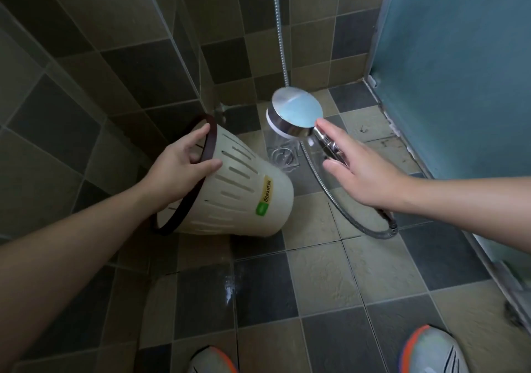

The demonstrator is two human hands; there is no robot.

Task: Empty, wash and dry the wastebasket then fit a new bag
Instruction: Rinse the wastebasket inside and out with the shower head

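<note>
Head view: cream slotted plastic wastebasket [230,188] with dark rim, tipped mouth-left just above the tiled floor [316,280] near the wall corner, gripped at the rim by left hand [184,165], probably for rinsing. Right hand [353,168] holding round chrome shower head [296,111] by its handle, fingers straight, beside the steel drain [283,157].

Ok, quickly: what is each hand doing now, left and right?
Left hand: grips the basket by its dark rim.
Right hand: holds the shower head by its handle; fingers look fairly straight.
</note>
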